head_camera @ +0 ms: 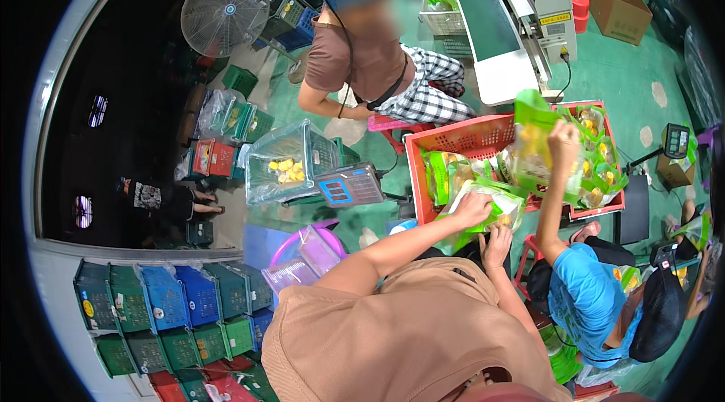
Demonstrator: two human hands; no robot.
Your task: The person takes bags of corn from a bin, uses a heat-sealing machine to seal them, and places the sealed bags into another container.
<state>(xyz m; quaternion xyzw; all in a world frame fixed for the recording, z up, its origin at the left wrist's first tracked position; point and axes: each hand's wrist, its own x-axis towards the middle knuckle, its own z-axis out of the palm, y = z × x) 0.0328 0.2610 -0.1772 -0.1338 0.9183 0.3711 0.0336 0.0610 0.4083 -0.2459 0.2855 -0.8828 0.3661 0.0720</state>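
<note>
A green-and-clear plastic bag [512, 206] with yellow pieces inside lies tilted before me, by the near side of a red plastic crate [416, 175]. My left hand [474, 210] grips it from above, fingers on its green part. At the bag's near edge, the fingers of my right hand [497, 246] are closed on the plastic. Several similar filled bags [439, 175] stand in the crate beyond my hands. To my right, a co-worker's hand [563, 144] holds up another green-and-clear bag [532, 130] over the crates.
A digital scale [351, 184] stands left, beside a lined crate [277, 141] holding yellow pieces. Purple plastic baskets [308, 260] sit near my left elbow. A person in brown [362, 51] sits beyond the crate, by a belt machine [487, 22]. A blue-shirted co-worker [589, 294] is close on my right.
</note>
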